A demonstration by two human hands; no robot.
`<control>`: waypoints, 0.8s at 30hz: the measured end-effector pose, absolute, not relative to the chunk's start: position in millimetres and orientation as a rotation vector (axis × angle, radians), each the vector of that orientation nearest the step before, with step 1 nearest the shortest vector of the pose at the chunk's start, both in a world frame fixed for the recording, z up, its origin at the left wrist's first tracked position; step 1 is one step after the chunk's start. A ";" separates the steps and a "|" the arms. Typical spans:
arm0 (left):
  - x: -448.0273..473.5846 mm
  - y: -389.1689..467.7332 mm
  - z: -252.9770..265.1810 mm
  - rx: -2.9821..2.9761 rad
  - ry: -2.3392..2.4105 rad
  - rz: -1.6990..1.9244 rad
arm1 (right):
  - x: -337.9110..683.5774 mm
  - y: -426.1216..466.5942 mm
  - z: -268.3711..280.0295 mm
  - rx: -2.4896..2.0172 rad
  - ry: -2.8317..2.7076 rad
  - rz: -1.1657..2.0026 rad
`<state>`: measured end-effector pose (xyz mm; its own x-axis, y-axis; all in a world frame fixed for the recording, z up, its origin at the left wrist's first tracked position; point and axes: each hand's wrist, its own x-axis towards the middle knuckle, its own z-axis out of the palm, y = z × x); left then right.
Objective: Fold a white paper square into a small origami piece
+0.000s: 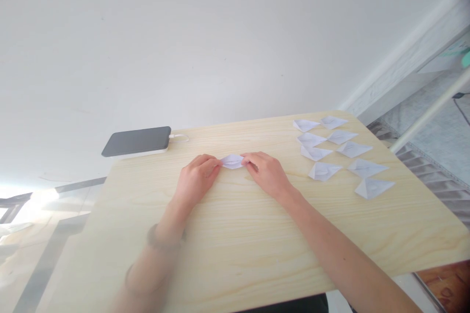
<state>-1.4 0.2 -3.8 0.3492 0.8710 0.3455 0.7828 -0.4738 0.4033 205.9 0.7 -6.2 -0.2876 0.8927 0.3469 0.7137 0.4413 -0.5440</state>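
A small folded white paper boat (232, 161) is held by its two pointed ends over the middle of the table. My left hand (197, 176) pinches the left tip, fingers closed. On the opposite tip, the thumb and fingers of my right hand (267, 172) are closed in the same way. To the right lie several similar folded paper boats in two rough columns, among them one at the near end (374, 188) and one at the far end (306, 125).
A dark-topped power bank or phone (137, 142) with a short white cable (179, 138) rests at the table's back left corner. The pale wooden table (235, 244) meets a white wall (220, 49) behind. A white pole (429, 110) stands beyond the right edge.
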 end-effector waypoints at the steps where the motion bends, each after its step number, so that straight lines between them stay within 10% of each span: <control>1: -1.1 -0.2 -3.2 2.442 1.504 0.783 | 205.6 0.7 -6.6 -1.314 -2.081 0.383; 24: -1.2 0.2 -6.1 2.322 1.344 0.954 | 206.3 0.0 -5.2 -1.352 -2.080 0.438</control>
<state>-1.2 0.2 -6.1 0.3442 0.8504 0.3979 0.6558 -0.5211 0.5463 206.3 0.0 -5.2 -0.2907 0.9045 0.3119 0.7017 0.4232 -0.5732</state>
